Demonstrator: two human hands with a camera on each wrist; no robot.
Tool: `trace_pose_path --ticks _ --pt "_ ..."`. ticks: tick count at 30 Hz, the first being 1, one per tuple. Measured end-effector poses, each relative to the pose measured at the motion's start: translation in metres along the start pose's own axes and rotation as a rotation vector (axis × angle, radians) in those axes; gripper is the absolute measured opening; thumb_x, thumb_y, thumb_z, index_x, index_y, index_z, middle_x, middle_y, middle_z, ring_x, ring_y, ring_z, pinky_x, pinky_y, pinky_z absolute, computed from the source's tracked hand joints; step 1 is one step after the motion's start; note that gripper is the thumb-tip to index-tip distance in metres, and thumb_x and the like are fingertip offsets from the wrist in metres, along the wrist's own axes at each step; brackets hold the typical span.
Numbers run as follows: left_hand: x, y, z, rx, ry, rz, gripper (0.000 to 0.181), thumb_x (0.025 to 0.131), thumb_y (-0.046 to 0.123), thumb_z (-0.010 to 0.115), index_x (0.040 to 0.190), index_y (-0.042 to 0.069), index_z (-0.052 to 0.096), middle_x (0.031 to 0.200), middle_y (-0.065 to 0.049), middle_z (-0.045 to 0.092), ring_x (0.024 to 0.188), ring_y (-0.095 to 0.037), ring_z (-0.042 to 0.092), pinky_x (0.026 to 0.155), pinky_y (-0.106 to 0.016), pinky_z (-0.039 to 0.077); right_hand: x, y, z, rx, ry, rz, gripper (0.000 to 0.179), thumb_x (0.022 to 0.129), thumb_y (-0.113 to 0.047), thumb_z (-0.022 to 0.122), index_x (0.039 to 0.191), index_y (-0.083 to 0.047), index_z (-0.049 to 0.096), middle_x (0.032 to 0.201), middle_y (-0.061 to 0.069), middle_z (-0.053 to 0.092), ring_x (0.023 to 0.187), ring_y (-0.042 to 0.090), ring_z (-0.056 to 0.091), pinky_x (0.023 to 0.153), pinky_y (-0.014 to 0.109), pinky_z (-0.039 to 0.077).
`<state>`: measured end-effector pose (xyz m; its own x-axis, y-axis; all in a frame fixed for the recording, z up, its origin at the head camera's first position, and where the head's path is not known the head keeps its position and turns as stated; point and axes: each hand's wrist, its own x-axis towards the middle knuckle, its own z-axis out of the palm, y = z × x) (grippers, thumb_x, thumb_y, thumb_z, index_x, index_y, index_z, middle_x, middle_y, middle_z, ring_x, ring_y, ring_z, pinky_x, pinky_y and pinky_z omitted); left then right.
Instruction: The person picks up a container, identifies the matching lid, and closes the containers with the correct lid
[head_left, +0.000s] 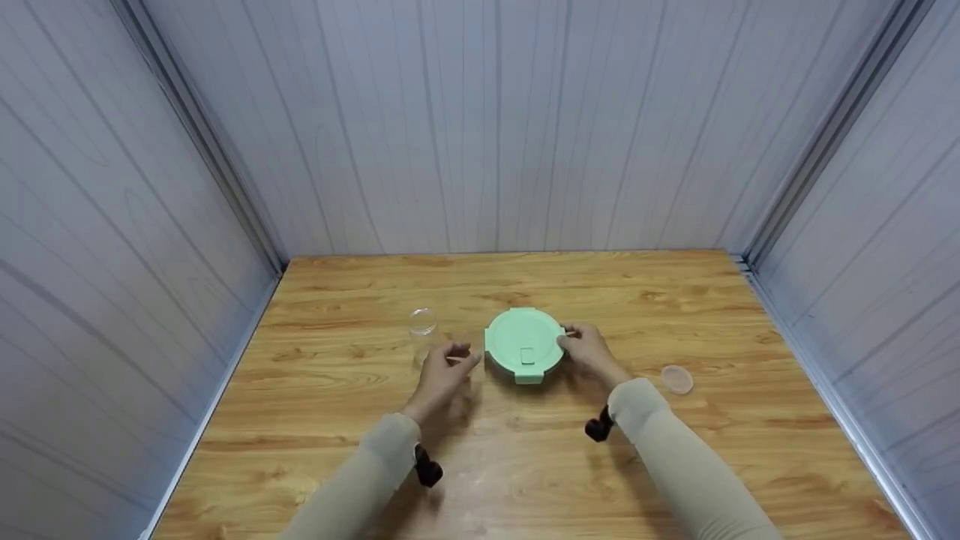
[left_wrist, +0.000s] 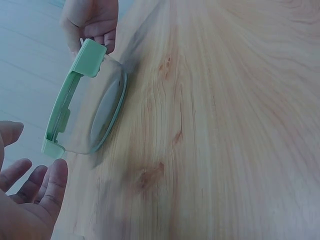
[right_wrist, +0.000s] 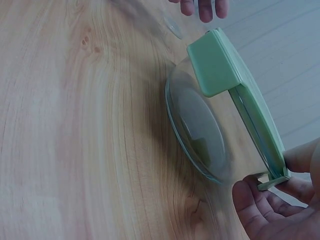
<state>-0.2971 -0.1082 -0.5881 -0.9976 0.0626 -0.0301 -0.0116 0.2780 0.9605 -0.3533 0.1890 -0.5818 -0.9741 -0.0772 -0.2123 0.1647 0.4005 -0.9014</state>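
Two bare hands at a round food container (head_left: 524, 339), which sits roughly mid-table on the wood-grain tabletop (head_left: 352, 442). It's got a clear bowl (right_wrist: 197, 127) underneath and a mint-green lid (left_wrist: 61, 105) on top, with flaps round the edge, one of them pointing toward the person. Can't tell from these angles if every flap is latched tbh.

Right hand (head_left: 589, 349) is clamped on the lid's right edge: thumb up top, other fingers curled under the flap there. Left hand (head_left: 444, 369) is just off the opposite side, fingers loosely bent and apart, nothing in its grip. Its fingertips are right by the left flap, but I can't say for sure whether they touch.

Behind the left hand there's a clear cylindrical jar (head_left: 422, 330), partly covered by it. Over by the right forearm a small translucent disc (head_left: 677, 379) lies flat on the wood. Pale panelled walls (head_left: 495, 127) behind all that.
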Motion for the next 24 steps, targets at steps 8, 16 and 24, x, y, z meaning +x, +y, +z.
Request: trace_pose_path --ticks 8,16,24 --pt "-0.006 0.000 -0.007 0.009 0.020 0.035 0.046 0.105 0.024 0.072 0.138 -0.007 0.064 0.129 -0.022 0.069 0.109 -0.027 0.066 0.095 -0.038 0.058 -0.002 -0.001 -0.001 -0.022 -0.001 -0.034 0.047 0.111 -0.012 0.053 0.153 0.009 0.053 0.138 0.027 0.063 0.126 0.034 0.062 0.101 0.037 0.055" --pt "-0.013 0.000 -0.014 0.000 0.073 0.042 0.040 0.101 0.019 0.077 0.131 -0.006 0.067 0.129 -0.027 0.069 0.107 -0.029 0.068 0.092 -0.036 0.060 -0.002 0.000 -0.002 -0.012 -0.017 -0.024 0.047 0.112 -0.013 0.051 0.154 0.008 0.053 0.143 0.028 0.060 0.128 0.033 0.062 0.102 0.037 0.055" --pt "-0.018 -0.004 -0.026 -0.005 0.114 0.046 0.034 0.100 0.014 0.077 0.127 -0.006 0.068 0.126 -0.026 0.071 0.105 -0.027 0.068 0.087 -0.030 0.060 -0.002 0.000 -0.003 -0.021 -0.009 -0.021 0.045 0.112 -0.012 0.052 0.152 0.007 0.055 0.142 0.027 0.061 0.128 0.033 0.061 0.103 0.038 0.054"
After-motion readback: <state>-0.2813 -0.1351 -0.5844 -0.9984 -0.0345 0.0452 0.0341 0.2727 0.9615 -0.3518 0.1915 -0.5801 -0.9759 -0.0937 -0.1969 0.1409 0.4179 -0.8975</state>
